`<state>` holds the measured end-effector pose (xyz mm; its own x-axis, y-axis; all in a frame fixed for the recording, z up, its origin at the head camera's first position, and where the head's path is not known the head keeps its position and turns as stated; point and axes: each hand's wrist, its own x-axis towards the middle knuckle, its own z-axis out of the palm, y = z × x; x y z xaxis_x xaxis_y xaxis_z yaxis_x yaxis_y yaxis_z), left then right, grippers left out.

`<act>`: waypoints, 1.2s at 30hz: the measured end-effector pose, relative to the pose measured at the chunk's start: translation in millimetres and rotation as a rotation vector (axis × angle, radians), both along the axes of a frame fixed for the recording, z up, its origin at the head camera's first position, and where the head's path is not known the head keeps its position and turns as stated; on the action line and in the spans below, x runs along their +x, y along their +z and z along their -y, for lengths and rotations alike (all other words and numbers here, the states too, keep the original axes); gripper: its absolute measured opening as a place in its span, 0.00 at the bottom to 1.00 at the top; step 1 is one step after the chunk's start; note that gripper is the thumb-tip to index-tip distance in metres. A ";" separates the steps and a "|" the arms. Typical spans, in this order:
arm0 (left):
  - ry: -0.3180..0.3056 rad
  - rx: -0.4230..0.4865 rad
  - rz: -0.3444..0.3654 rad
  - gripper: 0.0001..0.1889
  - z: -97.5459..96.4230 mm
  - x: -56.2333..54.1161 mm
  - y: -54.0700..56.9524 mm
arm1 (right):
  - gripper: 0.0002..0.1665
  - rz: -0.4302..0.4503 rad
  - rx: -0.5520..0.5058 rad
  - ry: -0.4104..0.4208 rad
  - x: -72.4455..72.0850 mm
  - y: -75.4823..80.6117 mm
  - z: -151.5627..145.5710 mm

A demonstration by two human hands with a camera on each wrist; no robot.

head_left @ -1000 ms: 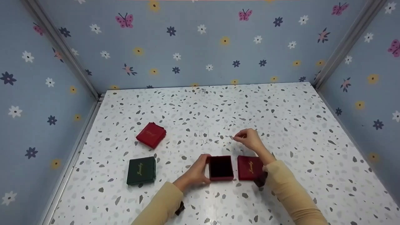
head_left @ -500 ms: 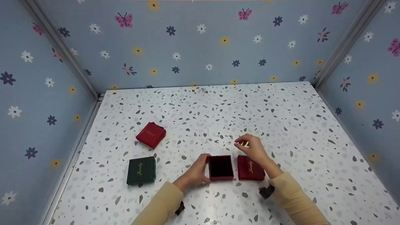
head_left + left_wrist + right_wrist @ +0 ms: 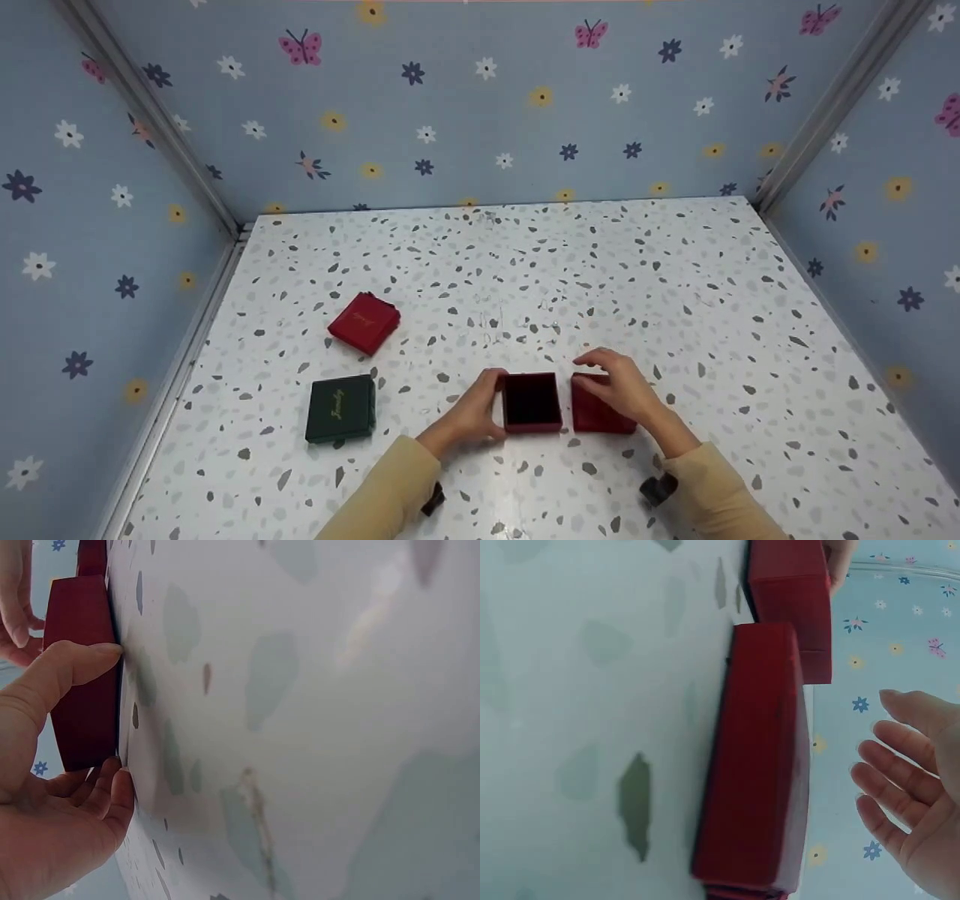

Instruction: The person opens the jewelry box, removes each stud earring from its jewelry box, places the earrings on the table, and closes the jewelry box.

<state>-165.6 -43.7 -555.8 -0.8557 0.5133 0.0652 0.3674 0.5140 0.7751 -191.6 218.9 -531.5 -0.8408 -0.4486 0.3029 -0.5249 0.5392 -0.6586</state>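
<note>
An open red jewelry box (image 3: 532,429) with a black lining stands near the middle front. My left hand (image 3: 474,411) grips its left side, thumb at the front and fingers round the back, as the left wrist view shows on the box wall (image 3: 82,720). Just right of the box lies its red lid (image 3: 606,421), top up. Over that lid hovers my right hand (image 3: 621,388), fingers spread and slightly bent, holding nothing; the right wrist view shows the hand (image 3: 922,780) apart from the lid (image 3: 750,757). Its gold lettering is hidden under the hand.
Beyond the open box lie thin, faint jewelry chains (image 3: 491,321) and a tiny shiny piece (image 3: 556,327). To the left are a closed green jewelry box (image 3: 341,409) and a red one (image 3: 364,322). Patterned panels (image 3: 480,105) enclose the speckled table.
My right hand has left the tiny shiny piece and come back toward me, over the red lid, with its fingers spreading. The left hand keeps its grip on the open box.
</note>
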 end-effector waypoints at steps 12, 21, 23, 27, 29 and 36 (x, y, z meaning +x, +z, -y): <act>0.022 -0.016 0.023 0.43 -0.9 1.0 1.5 | 0.32 0.026 0.176 0.011 15.1 -8.9 -5.7; 0.017 -0.027 0.004 0.44 -0.3 0.2 -0.1 | 0.49 0.061 0.273 0.009 25.4 -11.4 -7.8; 0.007 -0.024 -0.009 0.44 0.3 -0.2 -0.7 | 0.52 0.068 0.281 -0.002 26.7 -12.1 -8.2; -0.012 -0.011 -0.033 0.45 1.4 -0.3 -1.8 | 0.56 0.079 0.298 -0.032 29.0 -13.4 -8.6; -0.013 -0.006 -0.034 0.45 1.6 0.0 -1.9 | 0.57 0.070 0.304 -0.038 30.2 -13.9 -8.5; -0.003 -0.005 -0.023 0.44 0.5 -0.5 -1.2 | 0.57 0.094 0.305 -0.074 33.2 -14.9 -7.7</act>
